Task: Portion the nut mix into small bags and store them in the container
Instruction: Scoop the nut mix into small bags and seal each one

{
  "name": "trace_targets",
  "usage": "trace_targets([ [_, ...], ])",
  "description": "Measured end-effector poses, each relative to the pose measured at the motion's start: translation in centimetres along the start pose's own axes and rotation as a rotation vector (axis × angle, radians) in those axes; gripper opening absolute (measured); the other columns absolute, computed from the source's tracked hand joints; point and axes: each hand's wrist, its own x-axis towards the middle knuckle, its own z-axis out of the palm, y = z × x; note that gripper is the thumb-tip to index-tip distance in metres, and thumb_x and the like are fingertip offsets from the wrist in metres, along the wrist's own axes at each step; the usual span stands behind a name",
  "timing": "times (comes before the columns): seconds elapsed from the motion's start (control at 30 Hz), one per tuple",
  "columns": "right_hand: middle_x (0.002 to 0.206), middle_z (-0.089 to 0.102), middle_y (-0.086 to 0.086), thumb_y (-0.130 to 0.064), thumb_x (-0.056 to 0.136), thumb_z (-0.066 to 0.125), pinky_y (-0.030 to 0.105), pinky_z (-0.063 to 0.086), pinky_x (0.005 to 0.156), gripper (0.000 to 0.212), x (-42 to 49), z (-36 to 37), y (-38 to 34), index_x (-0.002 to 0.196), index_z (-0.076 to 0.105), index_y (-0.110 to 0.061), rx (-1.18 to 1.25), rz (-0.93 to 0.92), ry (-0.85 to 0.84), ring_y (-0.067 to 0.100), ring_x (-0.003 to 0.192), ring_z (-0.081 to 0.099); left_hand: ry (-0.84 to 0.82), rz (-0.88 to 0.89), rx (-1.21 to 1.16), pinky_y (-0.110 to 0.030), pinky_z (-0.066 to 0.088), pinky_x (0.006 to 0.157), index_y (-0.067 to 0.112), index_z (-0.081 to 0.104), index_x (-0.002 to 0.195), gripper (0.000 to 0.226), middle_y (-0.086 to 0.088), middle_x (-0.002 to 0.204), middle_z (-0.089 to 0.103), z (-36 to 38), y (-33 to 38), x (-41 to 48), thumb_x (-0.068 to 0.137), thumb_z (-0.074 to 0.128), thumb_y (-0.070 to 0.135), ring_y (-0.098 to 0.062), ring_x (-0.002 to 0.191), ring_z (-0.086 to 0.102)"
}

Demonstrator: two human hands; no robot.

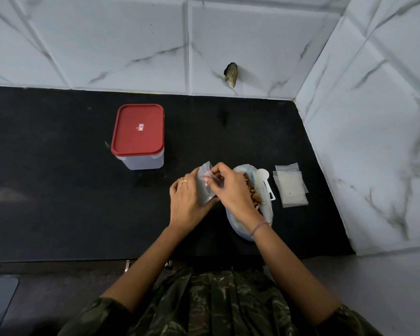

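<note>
- Both hands hold one small bag: the left hand grips it from behind, and the right hand pinches its mouth, likely to open it.
- The nut mix sits just beside, for easy scooping.
- The container waits well apart, its lid on.
- Spare bags lie stacked to the right.

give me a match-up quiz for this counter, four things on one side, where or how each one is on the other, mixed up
Things:
1 container
2 small bag
3 scoop
4 pile of empty bags

States:
a farthest right on the counter
b pinched by left hand and right hand
c closed with a red lid
d lying between the nut mix and the pile

Pairs: 1-c, 2-b, 3-d, 4-a
</note>
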Motion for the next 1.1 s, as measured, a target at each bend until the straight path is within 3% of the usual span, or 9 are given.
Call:
trace_targets([
  [0.17,0.071,0.056,-0.001,-0.024,0.098,0.046,0.027,0.043,0.057,0.009,0.1,-0.8,-0.1,0.098,0.042,-0.016,-0.106,0.023,-0.155,0.014,0.066,0.056,0.032,0.031,0.032,-0.04,0.036,0.099,0.01,0.048,0.13,0.065,-0.006,0.126,0.058,0.4,-0.5,0.1,0.077,0.076,0.033,-0.023,0.115,0.055],
  [0.3,0.065,0.048,-0.007,-0.03,0.101,0.037,0.021,0.034,0.05,0.022,0.2,-1.1,-0.3,0.106,0.048,-0.012,-0.164,0.079,-0.152,0.008,0.06,0.05,0.057,0.027,0.052,-0.042,0.037,0.098,0.013,0.05,0.128,0.065,-0.004,0.122,0.058,0.8,-0.7,0.2,0.074,0.077,0.034,-0.023,0.114,0.054],
  [0.4,0.083,0.061,0.001,-0.027,0.101,0.034,0.027,0.047,0.067,0.029,0.4,-1.3,-0.9,0.106,0.058,-0.012,-0.02,0.172,-0.164,0.014,0.078,0.058,0.075,0.021,0.013,-0.043,0.038,0.101,0.015,0.047,0.13,0.07,-0.001,0.124,0.056,0.9,0.1,0.5,0.072,0.076,0.041,-0.02,0.118,0.051],
  [0.5,0.103,0.064,0.002,-0.012,0.099,0.034,0.028,0.05,0.084,0.033,0.7,-1.6,-1.3,0.116,0.062,-0.013,0.165,0.243,-0.258,0.012,0.096,0.06,0.048,-0.004,-0.05,-0.041,0.036,0.104,0.013,0.048,0.129,0.07,-0.003,0.125,0.057,0.6,0.8,1.1,0.071,0.078,0.037,-0.019,0.118,0.051],
  [0.63,0.088,0.063,0.003,-0.02,0.096,0.045,0.022,0.045,0.063,0.023,1.0,-2.1,-1.0,0.1,0.066,-0.01,0.246,0.291,-0.365,0.013,0.079,0.058,0.027,0.012,-0.048,-0.039,0.038,0.102,0.013,0.051,0.122,0.062,-0.002,0.117,0.06,0.3,0.9,1.6,0.07,0.079,0.031,-0.019,0.112,0.054],
  [0.7,0.088,0.065,0.0,-0.031,0.091,0.057,0.022,0.046,0.064,0.019,1.1,-2.0,-0.8,0.096,0.065,-0.014,0.182,0.288,-0.397,0.012,0.081,0.061,0.03,0.054,-0.017,-0.036,0.036,0.101,0.015,0.053,0.118,0.056,-0.001,0.115,0.06,0.4,0.9,1.5,0.07,0.079,0.029,-0.019,0.111,0.054],
  [0.9,0.082,0.058,0.0,-0.03,0.093,0.056,0.033,0.048,0.078,0.015,1.2,-1.0,-0.3,0.087,0.052,-0.017,0.193,0.333,-0.237,0.017,0.087,0.059,0.069,0.126,0.068,-0.04,0.04,0.098,0.015,0.055,0.119,0.058,-0.003,0.114,0.062,0.6,0.5,1.6,0.069,0.077,0.034,-0.022,0.11,0.056],
  [1.0,0.097,0.062,0.007,-0.028,0.095,0.052,0.036,0.05,0.086,0.016,1.1,-0.9,-0.3,0.099,0.054,-0.013,0.263,0.39,-0.207,0.018,0.094,0.06,0.07,0.146,0.104,-0.04,0.041,0.096,0.015,0.055,0.121,0.059,-0.003,0.116,0.062,0.7,0.3,1.7,0.07,0.076,0.038,-0.022,0.11,0.056],
  [1.1,0.095,0.06,0.005,-0.03,0.095,0.051,0.03,0.047,0.078,0.017,1.2,-1.2,-0.3,0.1,0.054,-0.013,0.237,0.412,-0.253,0.016,0.091,0.057,0.078,0.172,0.138,-0.041,0.043,0.094,0.016,0.055,0.12,0.06,-0.004,0.114,0.062,0.7,0.2,1.8,0.069,0.078,0.037,-0.024,0.108,0.058],
])
